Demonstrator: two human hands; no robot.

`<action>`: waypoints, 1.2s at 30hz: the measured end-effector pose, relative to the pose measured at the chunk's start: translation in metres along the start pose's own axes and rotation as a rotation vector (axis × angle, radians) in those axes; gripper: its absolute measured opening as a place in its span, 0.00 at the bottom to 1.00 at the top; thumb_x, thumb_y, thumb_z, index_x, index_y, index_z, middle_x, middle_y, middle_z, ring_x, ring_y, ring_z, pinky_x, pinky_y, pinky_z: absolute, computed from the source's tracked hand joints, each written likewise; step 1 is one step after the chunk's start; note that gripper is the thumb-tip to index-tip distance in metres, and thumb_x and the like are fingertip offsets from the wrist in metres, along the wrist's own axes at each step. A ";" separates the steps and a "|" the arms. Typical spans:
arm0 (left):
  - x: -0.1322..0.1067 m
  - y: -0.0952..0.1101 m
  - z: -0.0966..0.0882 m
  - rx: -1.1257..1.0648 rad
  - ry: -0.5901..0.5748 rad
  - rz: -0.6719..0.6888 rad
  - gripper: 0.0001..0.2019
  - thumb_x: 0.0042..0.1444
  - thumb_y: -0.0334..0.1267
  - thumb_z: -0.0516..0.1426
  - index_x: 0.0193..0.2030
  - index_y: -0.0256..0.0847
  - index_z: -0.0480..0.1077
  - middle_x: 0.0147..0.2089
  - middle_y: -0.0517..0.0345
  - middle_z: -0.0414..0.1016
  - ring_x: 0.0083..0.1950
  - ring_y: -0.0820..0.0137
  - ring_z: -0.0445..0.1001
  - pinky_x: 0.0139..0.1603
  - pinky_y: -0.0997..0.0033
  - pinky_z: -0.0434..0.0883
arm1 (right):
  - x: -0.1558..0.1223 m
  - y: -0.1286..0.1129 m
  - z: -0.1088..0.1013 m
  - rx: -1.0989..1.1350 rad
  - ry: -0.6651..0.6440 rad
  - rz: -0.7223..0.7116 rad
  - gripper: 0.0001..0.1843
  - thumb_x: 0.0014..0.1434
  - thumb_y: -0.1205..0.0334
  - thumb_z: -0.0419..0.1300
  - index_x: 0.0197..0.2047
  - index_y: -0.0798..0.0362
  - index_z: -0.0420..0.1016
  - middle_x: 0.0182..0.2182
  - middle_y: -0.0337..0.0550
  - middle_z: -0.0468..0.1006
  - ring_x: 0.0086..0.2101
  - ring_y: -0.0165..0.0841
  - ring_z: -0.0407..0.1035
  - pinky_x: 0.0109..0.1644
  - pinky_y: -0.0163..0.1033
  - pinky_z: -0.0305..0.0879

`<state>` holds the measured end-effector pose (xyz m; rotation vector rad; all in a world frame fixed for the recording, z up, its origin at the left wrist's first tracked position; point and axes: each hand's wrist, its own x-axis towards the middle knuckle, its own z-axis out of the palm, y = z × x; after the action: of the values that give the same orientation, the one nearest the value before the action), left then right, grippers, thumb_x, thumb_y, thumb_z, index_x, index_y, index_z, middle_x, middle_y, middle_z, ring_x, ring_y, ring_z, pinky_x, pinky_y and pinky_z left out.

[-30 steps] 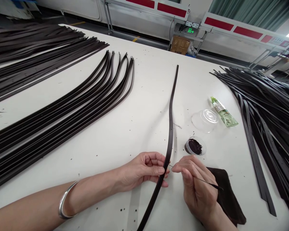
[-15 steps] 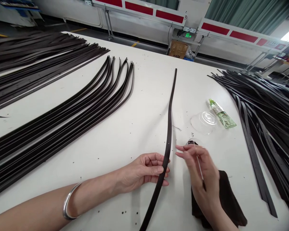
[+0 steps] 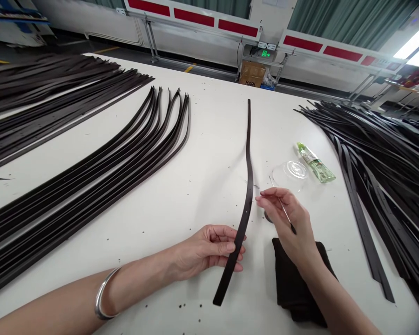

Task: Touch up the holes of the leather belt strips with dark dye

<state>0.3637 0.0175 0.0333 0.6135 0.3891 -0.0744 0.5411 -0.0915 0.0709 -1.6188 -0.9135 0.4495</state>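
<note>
A long dark leather-like strap (image 3: 249,186) with small holes stands out across the middle, its near end free above the table. My left hand (image 3: 216,246) pinches it between thumb and fingers near that end. Just right of the strap, apart from it, my right hand (image 3: 288,218) is closed around a thin metal rod (image 3: 285,210) with a dark end, which slants up past the fingers. Below the right wrist lies a folded dark cloth (image 3: 289,284). A small dark round thing (image 3: 268,217) shows beside the right hand, mostly hidden by it.
Dark straps lie in rows (image 3: 101,172) on the left, with more bundles (image 3: 66,102) behind. At right is a large loose strap pile (image 3: 380,167). A clear plastic lid (image 3: 295,170) and a green tube (image 3: 316,163) rest on the white table (image 3: 209,139).
The strap has shifted so its near end now shows below my left hand. My right hand has moved up and left, and the rod in it shows more plainly. The view has shifted slightly.
</note>
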 end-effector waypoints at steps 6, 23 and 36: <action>-0.001 0.005 0.005 -0.008 0.075 -0.019 0.07 0.52 0.31 0.67 0.38 0.38 0.76 0.35 0.56 0.78 0.37 0.71 0.76 0.46 0.62 0.77 | -0.002 0.013 -0.040 -0.200 0.129 -0.067 0.19 0.69 0.53 0.48 0.57 0.48 0.71 0.42 0.44 0.79 0.38 0.33 0.74 0.42 0.43 0.73; 0.002 0.005 0.002 0.033 0.140 -0.029 0.06 0.52 0.31 0.67 0.37 0.41 0.77 0.36 0.56 0.76 0.38 0.71 0.73 0.46 0.62 0.77 | 0.007 0.050 -0.043 -0.731 0.080 -0.387 0.17 0.70 0.62 0.48 0.29 0.52 0.69 0.25 0.40 0.72 0.31 0.31 0.63 0.37 0.37 0.63; 0.001 0.007 0.005 0.056 0.136 -0.022 0.06 0.53 0.32 0.66 0.38 0.41 0.78 0.37 0.55 0.76 0.39 0.70 0.73 0.46 0.62 0.77 | 0.000 0.034 -0.044 -0.498 0.235 -0.207 0.20 0.70 0.57 0.48 0.29 0.52 0.71 0.27 0.40 0.74 0.31 0.31 0.67 0.38 0.39 0.65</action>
<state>0.3675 0.0208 0.0402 0.6719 0.5266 -0.0654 0.5832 -0.1208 0.0502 -1.9457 -1.0508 -0.1256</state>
